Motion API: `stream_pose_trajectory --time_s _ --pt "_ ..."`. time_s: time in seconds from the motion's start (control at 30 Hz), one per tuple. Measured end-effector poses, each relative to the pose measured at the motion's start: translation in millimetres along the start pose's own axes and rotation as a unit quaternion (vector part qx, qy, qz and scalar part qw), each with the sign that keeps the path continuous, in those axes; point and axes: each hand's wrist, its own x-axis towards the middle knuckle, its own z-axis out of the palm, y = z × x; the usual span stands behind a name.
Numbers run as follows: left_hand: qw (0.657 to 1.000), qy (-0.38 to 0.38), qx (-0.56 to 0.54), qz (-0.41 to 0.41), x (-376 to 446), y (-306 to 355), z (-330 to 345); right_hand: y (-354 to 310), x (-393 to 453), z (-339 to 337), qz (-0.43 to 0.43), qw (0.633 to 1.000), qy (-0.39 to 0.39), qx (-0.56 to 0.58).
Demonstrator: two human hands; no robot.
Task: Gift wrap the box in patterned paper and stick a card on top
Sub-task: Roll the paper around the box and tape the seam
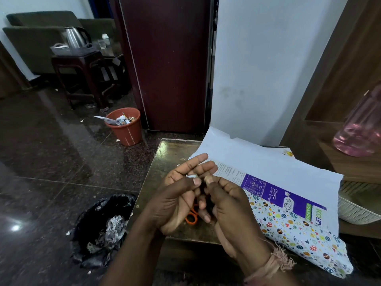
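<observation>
A long purple and white box [274, 193] lies on a sheet of wrapping paper [268, 162] whose white underside faces up behind it. The paper's patterned side [292, 228] is folded over the near part of the box. My left hand [177, 195] and my right hand [224, 201] meet above the table just left of the box. Between the fingertips of both hands sits a small whitish piece [192, 176], too small to identify; the left fingers pinch it and the right thumb and finger meet beside it. Orange scissor handles [191, 217] show on the table under my hands.
The small brown table [165, 162] stands beside a white wall and a wooden shelf unit with a pink bottle [360, 129] and a cream basket [356, 207]. On the floor sit a black rubbish bag [103, 228], an orange bin [125, 126] and a dark stool.
</observation>
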Motion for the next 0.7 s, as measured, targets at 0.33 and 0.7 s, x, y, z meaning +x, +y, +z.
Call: stream_pose_trajectory --time_s 0.33,0.7 --pt "1.000 0.016 0.023 0.012 1 -4 7 5 1 0 -0.005 0.997 0.055 -0.057" --pt "0.997 -0.006 -0.060 -0.056 1 -3 -5 7 3 -6 -0.080 0.985 0.038 -0.145"
